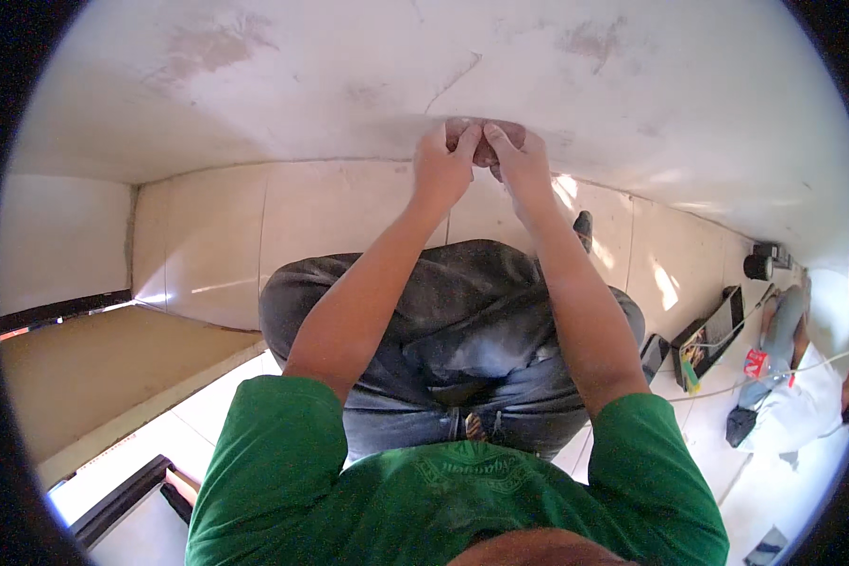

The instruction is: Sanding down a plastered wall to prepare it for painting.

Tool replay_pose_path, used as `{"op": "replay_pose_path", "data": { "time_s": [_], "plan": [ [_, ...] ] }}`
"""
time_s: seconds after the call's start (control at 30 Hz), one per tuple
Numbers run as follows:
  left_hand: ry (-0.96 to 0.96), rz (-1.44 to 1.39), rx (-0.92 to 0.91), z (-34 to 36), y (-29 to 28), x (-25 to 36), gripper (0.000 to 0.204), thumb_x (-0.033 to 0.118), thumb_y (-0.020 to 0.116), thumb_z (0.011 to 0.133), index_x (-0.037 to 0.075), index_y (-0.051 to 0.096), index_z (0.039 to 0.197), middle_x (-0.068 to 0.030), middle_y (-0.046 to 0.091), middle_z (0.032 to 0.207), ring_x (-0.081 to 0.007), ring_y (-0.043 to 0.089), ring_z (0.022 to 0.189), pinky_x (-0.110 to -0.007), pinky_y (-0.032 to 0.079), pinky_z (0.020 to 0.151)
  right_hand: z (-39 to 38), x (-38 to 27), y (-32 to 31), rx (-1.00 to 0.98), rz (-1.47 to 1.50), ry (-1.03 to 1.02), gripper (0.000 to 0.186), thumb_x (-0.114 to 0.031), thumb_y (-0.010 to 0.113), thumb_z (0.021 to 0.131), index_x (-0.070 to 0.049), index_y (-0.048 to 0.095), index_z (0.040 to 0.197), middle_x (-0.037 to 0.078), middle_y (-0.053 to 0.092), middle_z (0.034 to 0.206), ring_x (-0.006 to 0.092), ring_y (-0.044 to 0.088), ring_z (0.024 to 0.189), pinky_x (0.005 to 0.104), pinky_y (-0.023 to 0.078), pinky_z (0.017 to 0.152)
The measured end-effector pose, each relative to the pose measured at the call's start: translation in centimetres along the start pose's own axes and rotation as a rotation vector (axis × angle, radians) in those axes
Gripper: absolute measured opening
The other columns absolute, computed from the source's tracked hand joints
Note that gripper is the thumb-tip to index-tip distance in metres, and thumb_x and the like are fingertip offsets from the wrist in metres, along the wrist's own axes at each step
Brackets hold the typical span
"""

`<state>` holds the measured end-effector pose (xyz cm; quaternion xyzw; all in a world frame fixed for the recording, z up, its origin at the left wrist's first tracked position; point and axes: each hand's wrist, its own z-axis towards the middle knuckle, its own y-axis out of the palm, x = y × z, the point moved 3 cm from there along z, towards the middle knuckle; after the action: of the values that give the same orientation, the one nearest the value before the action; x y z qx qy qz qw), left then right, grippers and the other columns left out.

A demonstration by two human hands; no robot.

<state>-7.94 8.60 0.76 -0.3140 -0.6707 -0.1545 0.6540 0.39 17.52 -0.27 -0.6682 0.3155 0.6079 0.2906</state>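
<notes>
A piece of reddish-brown sandpaper (486, 149) lies against the white wall (349, 57), low down near the floor line. My left hand (443, 165) grips its left side, the thumb laid over the front. On the other side my right hand (522, 162) holds it the same way, and the two thumbs almost meet. The fingers behind the sandpaper are hidden. Smudged, brownish patches and a thin crack mark the wall above. Below my forearms are my bent legs in dark, dusty trousers (443, 311).
A brown board (113, 363) stands at the left. On the tiled floor (212, 226) to the right sit a black tray of small items (710, 335) and a black cylindrical thing (757, 267). A pale cable (703, 395) runs toward another person (792, 406) at the far right.
</notes>
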Motion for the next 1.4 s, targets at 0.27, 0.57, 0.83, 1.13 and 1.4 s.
{"op": "replay_pose_path", "data": {
  "time_s": [0.27,0.57,0.83,1.13,1.4],
  "plan": [
    [0.029,-0.030,0.029,-0.1,-0.1,-0.1,0.023,0.020,0.062,0.087,-0.003,0.061,0.088,-0.0106,0.064,0.071,-0.0176,0.060,0.056,-0.031,0.047,0.050,-0.3,-0.3,-0.2,-0.027,-0.002,0.111,0.024,-0.020,0.059,0.091,0.001,0.064,0.101,0.003,0.064,0.077,0.0057,0.054,0.060,0.0200,0.037,0.048],
    [0.086,-0.029,0.073,0.0,-0.1,-0.1,0.021,0.018,0.062,0.087,-0.002,0.058,0.090,-0.0114,0.064,0.072,-0.0187,0.061,0.057,-0.031,0.048,0.055,0.1,0.0,-0.2,-0.041,-0.037,0.094,0.023,-0.019,0.058,0.092,0.001,0.063,0.101,0.003,0.064,0.078,0.0067,0.055,0.062,0.0210,0.038,0.050],
    [0.209,0.052,0.131,-0.1,0.0,0.3,0.022,0.019,0.063,0.086,-0.002,0.058,0.090,-0.0123,0.064,0.073,-0.0186,0.060,0.055,-0.031,0.047,0.051,-0.3,-0.7,-0.3,-0.010,0.038,-0.015,0.022,-0.017,0.057,0.092,0.002,0.063,0.100,0.002,0.062,0.072,0.0056,0.050,0.055,0.0198,0.034,0.045],
    [0.608,0.279,0.289,-0.4,-0.4,1.1,0.023,0.021,0.061,0.090,-0.001,0.062,0.092,-0.0065,0.062,0.072,-0.0115,0.052,0.050,-0.026,0.042,0.044,0.6,0.2,-0.5,-0.004,0.008,-0.090,0.023,-0.017,0.056,0.092,0.003,0.063,0.102,0.004,0.065,0.081,0.0087,0.058,0.065,0.0209,0.045,0.055],
    [0.263,-0.049,0.065,-0.3,-0.3,1.3,0.024,0.023,0.061,0.089,-0.001,0.062,0.090,-0.0078,0.062,0.074,-0.0134,0.055,0.056,-0.028,0.041,0.044,-0.1,-1.0,-0.6,-0.067,0.111,-0.024,0.024,-0.020,0.057,0.092,0.001,0.064,0.101,0.003,0.064,0.080,0.0070,0.055,0.063,0.0211,0.039,0.051]
  ]
}}
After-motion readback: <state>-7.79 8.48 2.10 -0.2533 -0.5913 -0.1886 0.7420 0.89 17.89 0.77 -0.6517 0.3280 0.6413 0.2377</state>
